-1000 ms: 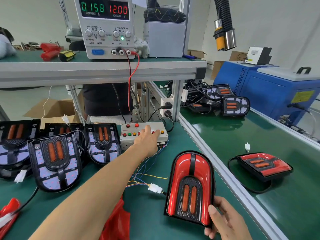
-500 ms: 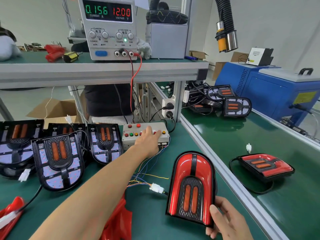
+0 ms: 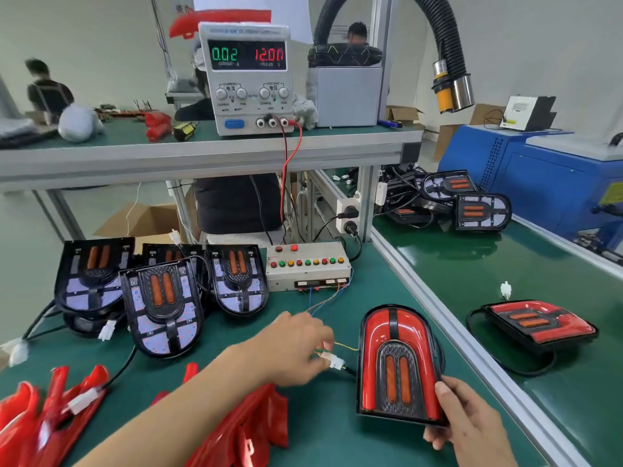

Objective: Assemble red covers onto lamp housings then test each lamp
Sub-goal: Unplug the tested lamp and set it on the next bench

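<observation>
A lamp with a red cover (image 3: 397, 362) stands tilted up on the green bench, and my right hand (image 3: 468, 423) grips its lower right corner. My left hand (image 3: 296, 345) pinches the white wire connector (image 3: 333, 360) just left of that lamp. The button test box (image 3: 308, 267) sits behind, with thin coloured wires running toward the connector. Several uncovered lamp housings (image 3: 163, 305) lean at the left. Loose red covers (image 3: 43, 419) lie at the near left edge. The power supply (image 3: 247, 75) on the shelf reads 0.02 and 12.00.
A finished red-covered lamp (image 3: 539, 323) lies on the conveyor belt (image 3: 505, 264) to the right, with more housings (image 3: 478, 210) further back. A blue machine (image 3: 546, 176) stands at the far right. An aluminium rail (image 3: 448, 318) divides bench from belt. People work behind the shelf.
My left hand left the test box buttons and came back to the white connector beside the lamp. The current reading fell from about 0.156 to 0.02. The camera view tilted upward.
</observation>
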A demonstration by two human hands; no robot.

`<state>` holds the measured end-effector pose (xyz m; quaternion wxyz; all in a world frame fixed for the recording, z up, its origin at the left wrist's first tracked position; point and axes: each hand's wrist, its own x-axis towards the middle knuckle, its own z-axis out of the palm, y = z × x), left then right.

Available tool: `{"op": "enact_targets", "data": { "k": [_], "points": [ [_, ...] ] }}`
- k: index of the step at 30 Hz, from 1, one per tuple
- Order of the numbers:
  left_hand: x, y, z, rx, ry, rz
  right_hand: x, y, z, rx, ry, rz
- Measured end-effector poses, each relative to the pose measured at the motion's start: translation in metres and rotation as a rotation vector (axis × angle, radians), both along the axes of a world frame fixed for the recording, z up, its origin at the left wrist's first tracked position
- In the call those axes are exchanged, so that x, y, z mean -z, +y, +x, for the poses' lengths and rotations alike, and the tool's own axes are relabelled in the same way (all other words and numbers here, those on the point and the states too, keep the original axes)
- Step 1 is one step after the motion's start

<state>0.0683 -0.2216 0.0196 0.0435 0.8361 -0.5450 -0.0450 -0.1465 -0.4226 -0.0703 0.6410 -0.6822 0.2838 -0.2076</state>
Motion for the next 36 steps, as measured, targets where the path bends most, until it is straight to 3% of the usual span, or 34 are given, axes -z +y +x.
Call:
{"op": "enact_targets", "data": {
  "k": [4, 10, 15, 20, 23, 25, 28, 32, 36],
  "points": [
    [0.024, -0.003, -0.003, -0.063, -0.090, 0.079, -0.007, 0.002, -0.001, 0.026, 0.043, -0.022],
    [0.021, -0.006, 0.000, -0.172, 0.196, -0.005, -0.018, 0.002, 0.001, 0.014, 0.114, 0.025],
    [0.016, -0.002, -0.004, -0.181, 0.278, 0.032, -0.025, 0.002, 0.005, 0.054, 0.249, -0.033],
    [0.011, -0.001, -0.003, -0.181, 0.363, 0.014, -0.025, 0.009, 0.000, 0.337, 0.444, -0.577],
    [0.009, -0.003, -0.001, -0.182, 0.395, -0.009, -0.028, 0.031, 0.010, 0.437, 0.159, -0.974],
    [0.008, -0.004, 0.000, -0.172, 0.407, -0.019, -0.036, 0.053, 0.024, 0.343, -0.006, -1.208],
    [0.006, -0.006, 0.000, -0.175, 0.399, -0.033, -0.045, 0.075, 0.054, 0.054, -0.001, -1.480],
    [0.006, -0.006, -0.001, -0.159, 0.391, -0.076, -0.056, 0.085, 0.087, -0.059, 0.193, -1.619],
    [0.008, -0.003, 0.002, -0.124, 0.308, -0.101, -0.060, 0.081, 0.097, -0.101, 0.227, -1.647]
  ]
}}
